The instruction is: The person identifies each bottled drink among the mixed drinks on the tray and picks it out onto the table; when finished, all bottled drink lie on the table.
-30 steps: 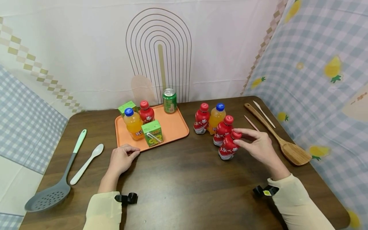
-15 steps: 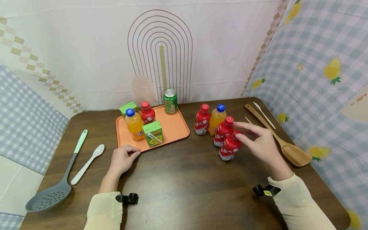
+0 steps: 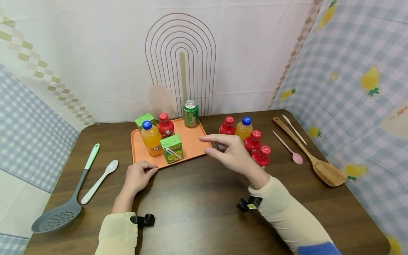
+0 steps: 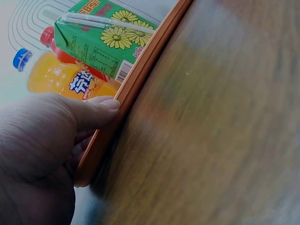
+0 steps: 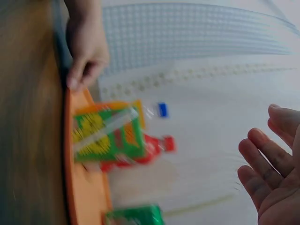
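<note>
The left grip [image 3: 138, 177] pinched the orange tray [image 3: 194, 143] at its near left corner; the right grip [image 3: 234, 154], thumb and fingers parted, hung near red bottles [image 3: 261, 157]

The left hand [image 5: 88, 52] grips the orange tray [image 5: 88, 194].

The tray [image 3: 193, 142] looks smooth plastic, the can [image 3: 191, 115] shiny metal, the spatula [image 3: 329, 173] grained wood, the backdrop [image 3: 95, 60] creased cloth.

Tray [image 3: 195, 141] orange; front carton [image 3: 171, 147] green, yellow-flowered; can [image 3: 191, 116] green.
</note>
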Demonstrator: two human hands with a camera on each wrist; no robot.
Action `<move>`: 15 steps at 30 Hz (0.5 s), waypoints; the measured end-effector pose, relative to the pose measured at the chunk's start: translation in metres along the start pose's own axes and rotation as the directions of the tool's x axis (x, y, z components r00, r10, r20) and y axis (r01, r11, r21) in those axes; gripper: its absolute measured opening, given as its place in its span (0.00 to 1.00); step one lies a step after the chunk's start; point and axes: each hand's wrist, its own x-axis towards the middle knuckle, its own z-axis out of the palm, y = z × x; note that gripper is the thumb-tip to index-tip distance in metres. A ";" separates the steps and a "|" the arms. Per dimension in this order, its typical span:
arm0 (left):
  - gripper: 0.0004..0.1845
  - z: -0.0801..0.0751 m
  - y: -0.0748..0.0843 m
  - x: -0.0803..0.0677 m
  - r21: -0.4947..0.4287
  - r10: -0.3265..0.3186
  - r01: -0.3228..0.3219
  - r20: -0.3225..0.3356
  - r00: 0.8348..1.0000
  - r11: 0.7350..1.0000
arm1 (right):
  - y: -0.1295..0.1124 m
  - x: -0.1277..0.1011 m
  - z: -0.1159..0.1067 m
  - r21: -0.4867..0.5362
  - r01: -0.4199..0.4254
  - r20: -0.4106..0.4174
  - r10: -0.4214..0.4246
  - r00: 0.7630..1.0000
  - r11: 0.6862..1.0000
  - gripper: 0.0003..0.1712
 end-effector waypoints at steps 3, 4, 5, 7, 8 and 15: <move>0.03 -0.001 0.000 0.000 0.003 -0.005 0.005 -0.001 1.000 1.000 | 0.023 0.022 0.027 0.035 -0.023 0.039 0.022 0.999 0.999 0.18; 0.03 -0.001 -0.001 0.000 0.004 -0.006 0.006 -0.004 1.000 1.000 | 0.031 0.031 0.035 0.044 -0.026 0.047 0.024 0.999 0.999 0.18; 0.03 -0.002 -0.001 0.001 0.004 -0.006 0.006 -0.007 1.000 1.000 | 0.039 0.040 0.043 0.049 -0.031 0.053 0.028 0.998 0.998 0.18; 0.03 -0.002 -0.001 0.002 0.002 -0.008 0.008 -0.011 1.000 1.000 | 0.051 0.059 0.055 0.028 -0.041 0.051 0.039 0.998 0.999 0.18; 0.03 -0.001 -0.001 0.002 0.000 -0.007 0.007 -0.013 1.000 1.000 | 0.057 0.069 0.060 0.018 -0.049 0.046 0.048 0.998 0.999 0.18; 0.02 -0.001 0.001 0.000 -0.008 -0.015 0.015 -0.010 1.000 1.000 | 0.094 0.115 0.078 -0.015 -0.152 0.036 0.152 0.988 0.988 0.21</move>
